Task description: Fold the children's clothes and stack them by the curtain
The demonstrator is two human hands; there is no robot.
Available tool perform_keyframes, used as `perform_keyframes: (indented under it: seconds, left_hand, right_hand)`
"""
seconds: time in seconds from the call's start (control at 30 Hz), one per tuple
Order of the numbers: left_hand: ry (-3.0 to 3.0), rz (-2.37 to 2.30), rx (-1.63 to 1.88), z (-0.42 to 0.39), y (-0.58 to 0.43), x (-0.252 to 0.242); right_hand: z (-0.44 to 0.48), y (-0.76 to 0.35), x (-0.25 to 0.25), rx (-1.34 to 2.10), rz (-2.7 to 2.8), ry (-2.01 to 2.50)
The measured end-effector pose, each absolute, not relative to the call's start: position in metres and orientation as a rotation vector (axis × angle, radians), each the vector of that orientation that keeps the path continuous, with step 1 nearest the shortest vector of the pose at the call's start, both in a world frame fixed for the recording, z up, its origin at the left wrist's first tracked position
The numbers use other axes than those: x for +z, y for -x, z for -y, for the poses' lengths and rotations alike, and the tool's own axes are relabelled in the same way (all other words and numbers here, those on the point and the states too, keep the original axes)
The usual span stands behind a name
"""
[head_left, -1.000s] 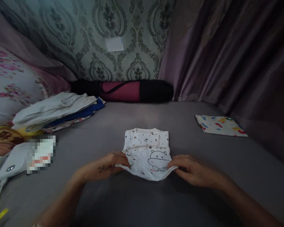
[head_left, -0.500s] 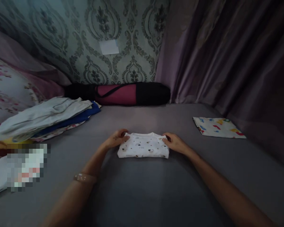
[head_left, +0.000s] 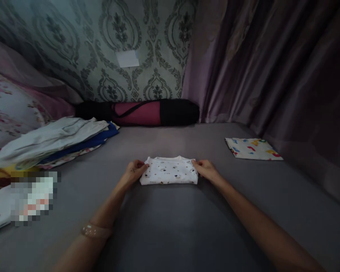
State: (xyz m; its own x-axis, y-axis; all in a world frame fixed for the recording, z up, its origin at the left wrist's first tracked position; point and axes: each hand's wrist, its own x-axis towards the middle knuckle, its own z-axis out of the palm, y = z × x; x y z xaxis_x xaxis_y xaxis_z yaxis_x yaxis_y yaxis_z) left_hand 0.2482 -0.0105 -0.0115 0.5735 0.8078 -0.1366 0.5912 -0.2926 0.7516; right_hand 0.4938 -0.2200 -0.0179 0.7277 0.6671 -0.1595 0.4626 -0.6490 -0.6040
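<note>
Inspector: Since a second ago, the printed baby garment (head_left: 170, 172) has gone from half-open to a compact folded rectangle, mid-bed (head_left: 170, 226).
Clerk: Hands?
Inspector: Left hand (head_left: 134, 170) and right hand (head_left: 205, 169) sit at its two ends, fingers curled shut on the edges.
Clerk: Progress?
Inspector: Folding looks complete. One folded cloth (head_left: 252, 148) lies at right; the clothes pile (head_left: 59, 136) at left looks unsorted.

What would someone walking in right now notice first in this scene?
First, the small white spotted garment, folded at the middle of the grey bed, with the left hand and right hand touching its two ends. Next, the folded cloth with colourful shapes lying far right by the curtain, and the clothes pile at the left.
</note>
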Motion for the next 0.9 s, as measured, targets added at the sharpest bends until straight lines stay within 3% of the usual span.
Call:
perform_keyframes:
  seconds: [0.43,0.9]
  left_hand:
    - [-2.142,-1.147,0.574,0.030,-0.264,-0.016]
    - [-2.511,-1.386,0.448,0.040,-0.272,-0.028]
  right_hand:
    - [0.213,-0.461,-0.017,0.046,0.962,2.344]
    - [0.205,-0.448,-0.009,0.110,0.828,2.632]
